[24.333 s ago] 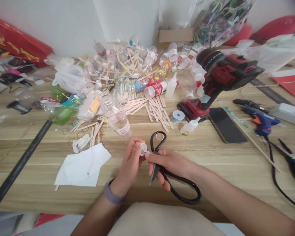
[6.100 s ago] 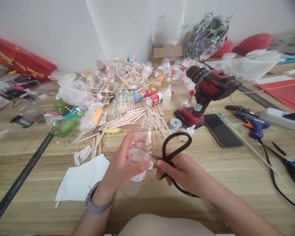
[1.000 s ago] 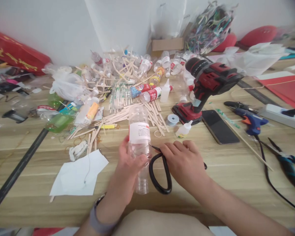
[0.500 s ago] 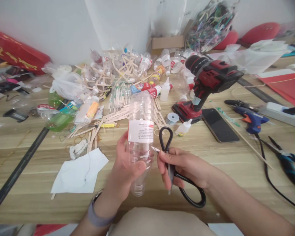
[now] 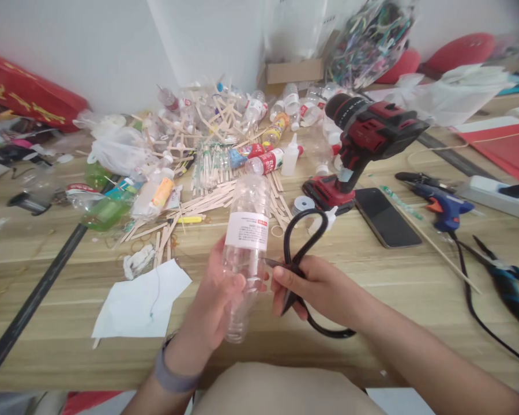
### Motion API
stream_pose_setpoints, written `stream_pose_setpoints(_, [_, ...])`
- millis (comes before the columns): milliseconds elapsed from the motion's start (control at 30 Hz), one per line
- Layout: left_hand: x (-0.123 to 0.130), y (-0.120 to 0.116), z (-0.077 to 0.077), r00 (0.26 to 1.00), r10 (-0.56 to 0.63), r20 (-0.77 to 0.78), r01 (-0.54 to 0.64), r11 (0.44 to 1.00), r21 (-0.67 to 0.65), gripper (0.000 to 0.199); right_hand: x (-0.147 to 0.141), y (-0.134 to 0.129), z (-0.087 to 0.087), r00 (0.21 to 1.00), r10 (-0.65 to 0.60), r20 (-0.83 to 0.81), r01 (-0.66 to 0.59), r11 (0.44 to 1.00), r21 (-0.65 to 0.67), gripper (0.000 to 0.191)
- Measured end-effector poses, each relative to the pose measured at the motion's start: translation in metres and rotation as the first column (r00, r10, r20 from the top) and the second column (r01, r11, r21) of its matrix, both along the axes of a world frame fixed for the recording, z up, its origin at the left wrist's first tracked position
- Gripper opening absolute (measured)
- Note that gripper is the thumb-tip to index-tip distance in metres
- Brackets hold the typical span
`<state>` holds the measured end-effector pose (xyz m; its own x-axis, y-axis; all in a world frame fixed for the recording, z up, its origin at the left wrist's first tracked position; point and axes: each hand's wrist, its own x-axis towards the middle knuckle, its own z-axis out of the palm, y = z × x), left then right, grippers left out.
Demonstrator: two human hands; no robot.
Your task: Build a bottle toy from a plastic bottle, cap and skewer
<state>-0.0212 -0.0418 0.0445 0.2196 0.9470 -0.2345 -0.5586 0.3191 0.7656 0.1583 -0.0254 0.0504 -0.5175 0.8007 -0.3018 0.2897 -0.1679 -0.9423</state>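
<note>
My left hand (image 5: 218, 294) is wrapped round a clear plastic bottle (image 5: 249, 196) with a white label, its neck pointing down toward me. In my right hand (image 5: 303, 282) is a pair of black-handled scissors (image 5: 309, 230), spread wide and gripped near the pivot. One blade points left, its tip at the bottle's side just below the label; whether it has pierced the plastic I cannot tell. The other blade points down past my fingers. Both hands are above the near part of the wooden table (image 5: 354, 369).
A red cordless drill (image 5: 367, 132) stands at right, beside a phone (image 5: 387, 219), a blue glue gun (image 5: 445, 207) and pliers (image 5: 506, 282). Wooden sticks (image 5: 203, 204) and several bottles are heaped behind. White paper (image 5: 138, 305) lies at left.
The scissors have turned and opened wider, and their tip has come up to the bottle's side. My left hand has rotated the bottle slightly, tilting it a little.
</note>
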Motion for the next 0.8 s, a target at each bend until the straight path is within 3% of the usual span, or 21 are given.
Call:
stream_pose_setpoints(67, [-0.001, 0.000, -0.001, 1.000, -0.004, -0.019, 0.005, 0.999, 0.039, 0.068, 0.000, 0.000, 0.004, 0.990, -0.002, -0.144, -0.031, 0.974, -0.225, 0.047])
stream_pose_setpoints(167, [-0.003, 0.001, -0.003, 0.998, 0.000, -0.067, 0.005, 0.997, 0.075, 0.069, 0.000, -0.001, 0.007, 0.959, -0.063, -0.276, -0.051, 0.921, -0.386, 0.051])
stream_pose_setpoints(267, [-0.005, 0.002, -0.007, 0.990, -0.013, -0.139, 0.029, 0.993, 0.112, 0.061, 0.001, -0.003, 0.004, 0.907, -0.165, -0.387, -0.082, 0.833, -0.547, 0.044])
stream_pose_setpoints(400, [-0.008, 0.004, -0.010, 0.973, -0.006, -0.229, 0.045, 0.985, 0.167, 0.054, 0.000, -0.005, -0.004, 0.828, -0.225, -0.513, -0.200, 0.736, -0.647, 0.038])
stream_pose_setpoints(500, [-0.009, 0.006, -0.009, 0.971, -0.005, -0.240, 0.054, 0.979, 0.198, 0.058, -0.003, -0.006, -0.006, 0.846, -0.197, -0.496, -0.185, 0.763, -0.619, 0.041])
stream_pose_setpoints(600, [-0.010, 0.008, -0.008, 0.972, -0.051, -0.229, 0.089, 0.984, 0.157, 0.059, -0.006, -0.007, -0.006, 0.963, -0.078, -0.259, -0.038, 0.909, -0.416, 0.047])
stream_pose_setpoints(667, [-0.009, 0.008, -0.009, 0.976, -0.084, -0.200, 0.104, 0.991, 0.089, 0.054, -0.007, -0.008, -0.006, 0.998, -0.052, 0.024, 0.054, 0.995, -0.081, 0.045])
stream_pose_setpoints(700, [-0.009, 0.007, -0.009, 0.981, -0.100, -0.169, 0.112, 0.992, 0.061, 0.052, -0.008, -0.008, -0.006, 0.982, -0.102, 0.157, 0.079, 0.987, 0.143, 0.040])
stream_pose_setpoints(733, [-0.008, 0.007, -0.010, 0.985, -0.113, -0.129, 0.119, 0.992, 0.038, 0.049, -0.007, -0.008, -0.007, 0.949, -0.186, 0.253, 0.080, 0.923, 0.376, 0.035])
stream_pose_setpoints(800, [-0.008, 0.006, -0.009, 0.992, -0.118, -0.046, 0.117, 0.993, -0.021, 0.041, -0.005, -0.008, -0.010, 0.875, -0.352, 0.331, -0.002, 0.682, 0.732, 0.026])
